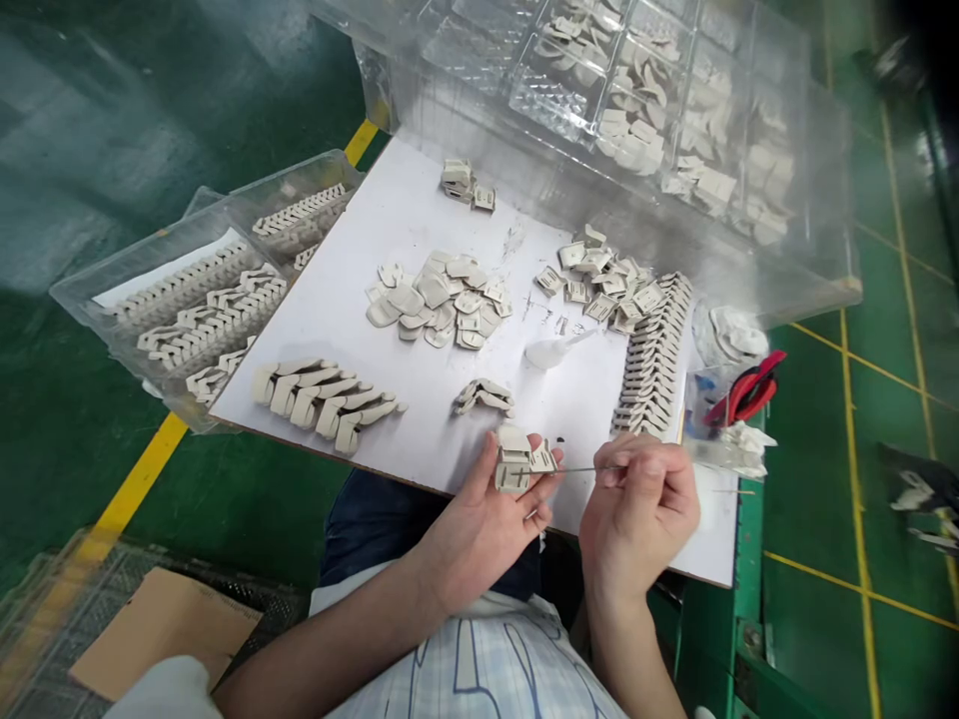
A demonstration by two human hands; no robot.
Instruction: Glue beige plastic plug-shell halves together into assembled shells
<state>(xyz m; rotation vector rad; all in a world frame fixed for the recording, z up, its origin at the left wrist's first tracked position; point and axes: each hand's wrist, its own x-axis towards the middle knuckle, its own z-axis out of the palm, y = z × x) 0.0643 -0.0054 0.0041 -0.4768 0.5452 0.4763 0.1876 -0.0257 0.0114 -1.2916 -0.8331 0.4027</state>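
My left hand (pixel 476 534), palm up near the board's front edge, holds a beige plastic clip (pixel 513 461) between thumb and fingers. A smaller slotted piece (pixel 542 457) lies beside it at the fingertips. My right hand (pixel 640 504) is closed around a thin metal rod (pixel 573 469). The rod points left, and its tip reaches the clip; whether it enters a slot I cannot tell. Just beyond my left hand rest a few joined beige parts (pixel 485 396). Farther back are a pile of rounded beige pieces (pixel 439 300) and a pile of slotted pieces (pixel 599 275).
A white board (pixel 360 265) carries rows of joined parts at left (pixel 322 399) and right (pixel 651 355), plus a small white funnel-shaped item (pixel 554 350). Clear compartment trays stand at the back (pixel 516 130) and left (pixel 82 290). Red-handled pliers (pixel 745 389) lie at the right edge.
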